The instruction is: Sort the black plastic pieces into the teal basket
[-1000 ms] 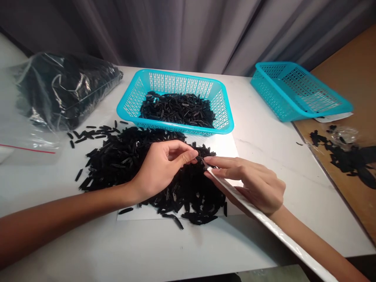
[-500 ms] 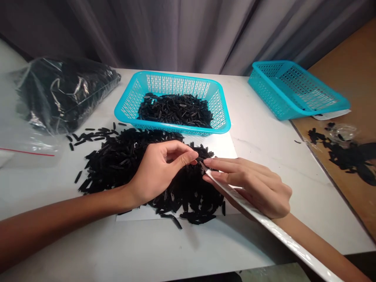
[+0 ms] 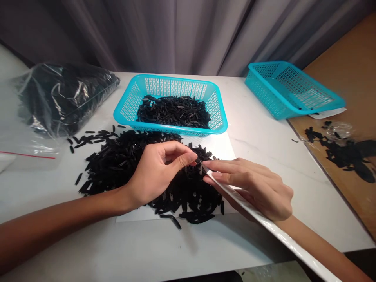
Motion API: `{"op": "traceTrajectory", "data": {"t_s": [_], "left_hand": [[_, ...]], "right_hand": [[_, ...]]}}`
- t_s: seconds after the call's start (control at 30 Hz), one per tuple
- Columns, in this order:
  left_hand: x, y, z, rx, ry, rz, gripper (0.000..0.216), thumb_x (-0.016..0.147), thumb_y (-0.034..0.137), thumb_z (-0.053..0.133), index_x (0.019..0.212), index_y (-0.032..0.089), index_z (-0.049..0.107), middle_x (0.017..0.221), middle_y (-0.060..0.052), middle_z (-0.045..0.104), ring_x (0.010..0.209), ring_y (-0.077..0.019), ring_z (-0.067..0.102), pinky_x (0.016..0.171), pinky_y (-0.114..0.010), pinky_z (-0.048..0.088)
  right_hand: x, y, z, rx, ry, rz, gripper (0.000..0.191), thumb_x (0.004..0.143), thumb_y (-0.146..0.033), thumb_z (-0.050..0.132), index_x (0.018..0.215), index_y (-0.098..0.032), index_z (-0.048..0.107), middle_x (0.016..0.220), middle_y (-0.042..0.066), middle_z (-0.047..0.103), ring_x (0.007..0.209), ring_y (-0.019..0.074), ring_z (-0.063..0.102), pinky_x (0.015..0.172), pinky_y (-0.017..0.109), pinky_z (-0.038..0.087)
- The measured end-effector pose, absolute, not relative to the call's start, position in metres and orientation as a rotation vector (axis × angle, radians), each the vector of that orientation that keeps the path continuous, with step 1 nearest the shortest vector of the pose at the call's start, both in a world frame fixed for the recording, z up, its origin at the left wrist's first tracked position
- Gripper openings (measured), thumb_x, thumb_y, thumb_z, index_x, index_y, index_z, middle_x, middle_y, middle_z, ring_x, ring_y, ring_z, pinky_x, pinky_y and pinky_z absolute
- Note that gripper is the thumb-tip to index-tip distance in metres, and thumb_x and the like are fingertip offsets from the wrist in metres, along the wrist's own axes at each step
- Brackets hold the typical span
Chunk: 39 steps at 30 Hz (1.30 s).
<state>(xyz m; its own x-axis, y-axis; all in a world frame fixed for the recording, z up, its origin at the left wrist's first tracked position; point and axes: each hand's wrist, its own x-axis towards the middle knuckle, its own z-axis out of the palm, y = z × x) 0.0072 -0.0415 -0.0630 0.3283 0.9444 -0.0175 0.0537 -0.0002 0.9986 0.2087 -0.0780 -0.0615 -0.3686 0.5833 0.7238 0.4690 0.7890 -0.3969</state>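
Black slivers lie heaped in a broad pile across the middle of the bench, many of them on a white sheet that shows at the pile's right side and below it. Over this pile, the left hand has its thumb and forefinger pressed together, pinching a thin black piece that is hard to make out against the dark heap. Just beside those tips, the right hand closes its fingers on the end of a long white strip, which slants down past the near edge of the bench toward its right corner.

Behind the pile, toward the far edge, stands a blue basket with more black slivers spread over its floor. Another blue basket sits by the far right corner, reaching over the right edge. Near the far left corner slumps a clear bag packed with black material, a red line crossing its near end; loose slivers lie between it and the pile. Past the right edge, a brown surface carries black scraps and crumpled clear plastic.
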Motion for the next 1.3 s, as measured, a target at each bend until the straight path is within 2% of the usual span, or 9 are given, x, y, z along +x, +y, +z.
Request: {"op": "traceTrajectory", "data": {"t_s": [0.27, 0.43, 0.57, 0.67, 0.77, 0.87, 1.0, 1.17, 1.3], "left_hand": [[0.006, -0.042, -0.062, 1.359, 0.996, 0.908, 0.01, 0.084, 0.026, 0.076, 0.08, 0.018, 0.072, 0.075, 0.004, 0.073, 0.073, -0.0071, 0.068, 0.068, -0.01, 0.052], [0.008, -0.044, -0.064, 1.328, 0.985, 0.831, 0.013, 0.084, 0.028, 0.076, 0.081, 0.017, 0.072, 0.077, 0.002, 0.073, 0.075, -0.0087, 0.068, 0.071, -0.013, 0.053], [0.008, -0.042, -0.064, 1.315, 1.047, 0.78, 0.02, 0.086, 0.033, 0.073, 0.077, 0.016, 0.07, 0.071, 0.002, 0.07, 0.069, -0.0077, 0.066, 0.063, -0.013, 0.051], [0.007, -0.041, -0.062, 1.375, 1.063, 0.84, 0.021, 0.088, 0.036, 0.071, 0.079, 0.017, 0.07, 0.073, 0.003, 0.071, 0.071, -0.0073, 0.067, 0.064, -0.012, 0.051], [0.005, -0.038, -0.058, 1.487, 1.059, 0.945, 0.02, 0.089, 0.036, 0.07, 0.08, 0.019, 0.07, 0.076, 0.004, 0.072, 0.072, -0.0072, 0.068, 0.068, -0.014, 0.052], [-0.004, -0.025, -0.056, 1.689, 1.107, 1.096, 0.017, 0.09, 0.037, 0.07, 0.081, 0.021, 0.071, 0.079, 0.004, 0.073, 0.073, -0.0088, 0.069, 0.07, -0.018, 0.053], [-0.031, 0.017, -0.06, 2.158, 1.318, 1.342, 0.016, 0.093, 0.037, 0.065, 0.09, 0.024, 0.074, 0.09, 0.002, 0.075, 0.08, -0.0139, 0.067, 0.081, -0.029, 0.051], [-0.057, 0.048, -0.052, 2.5, 1.357, 0.956, 0.033, 0.093, 0.04, 0.06, 0.117, 0.02, 0.069, 0.114, -0.002, 0.072, 0.107, -0.0227, 0.063, 0.099, -0.04, 0.046], [-0.061, 0.029, -0.022, 2.597, 0.902, 0.729, 0.021, 0.091, 0.043, 0.065, 0.102, 0.026, 0.071, 0.105, 0.001, 0.072, 0.103, -0.0188, 0.064, 0.096, -0.034, 0.048]], "right_hand": [[0.21, -0.077, -0.062, -0.764, -2.063, 0.094, 0.02, 0.081, -0.003, 0.076, 0.094, -0.015, 0.067, 0.09, 0.014, 0.08, 0.08, 0.0223, 0.077, 0.058, 0.032, 0.062], [0.211, -0.083, -0.057, -0.696, -2.324, -0.151, 0.013, 0.085, 0.001, 0.067, 0.085, -0.012, 0.065, 0.105, 0.023, 0.077, 0.103, 0.0295, 0.074, 0.068, 0.036, 0.064], [0.213, -0.083, -0.061, -0.702, -2.244, -0.332, 0.014, 0.084, 0.002, 0.066, 0.087, -0.012, 0.064, 0.104, 0.024, 0.077, 0.099, 0.0291, 0.075, 0.069, 0.036, 0.064], [0.22, -0.074, -0.064, -0.846, -2.097, -0.424, 0.022, 0.08, 0.0, 0.072, 0.088, -0.018, 0.064, 0.101, 0.015, 0.079, 0.088, 0.0244, 0.077, 0.065, 0.033, 0.062], [0.239, -0.058, -0.063, -1.073, -2.11, -0.444, 0.018, 0.085, -0.007, 0.071, 0.091, -0.022, 0.064, 0.096, 0.009, 0.08, 0.075, 0.0219, 0.076, 0.062, 0.032, 0.058], [0.271, -0.04, -0.063, -1.22, -2.282, -0.313, 0.009, 0.095, -0.016, 0.059, 0.099, -0.02, 0.066, 0.091, 0.008, 0.079, 0.074, 0.0221, 0.076, 0.06, 0.03, 0.055], [0.312, -0.016, -0.074, -1.375, -2.444, -0.017, 0.021, 0.094, -0.018, 0.049, 0.105, -0.022, 0.066, 0.094, 0.009, 0.078, 0.075, 0.0216, 0.075, 0.063, 0.029, 0.053], [0.326, -0.003, -0.09, -1.504, -2.451, -0.067, 0.022, 0.092, -0.015, 0.047, 0.095, -0.018, 0.069, 0.095, 0.013, 0.078, 0.079, 0.026, 0.074, 0.069, 0.035, 0.054], [0.312, -0.008, -0.087, -1.456, -2.435, -0.147, 0.023, 0.095, -0.016, 0.046, 0.097, -0.017, 0.069, 0.117, 0.017, 0.073, 0.099, 0.0308, 0.071, 0.083, 0.044, 0.054]]}}
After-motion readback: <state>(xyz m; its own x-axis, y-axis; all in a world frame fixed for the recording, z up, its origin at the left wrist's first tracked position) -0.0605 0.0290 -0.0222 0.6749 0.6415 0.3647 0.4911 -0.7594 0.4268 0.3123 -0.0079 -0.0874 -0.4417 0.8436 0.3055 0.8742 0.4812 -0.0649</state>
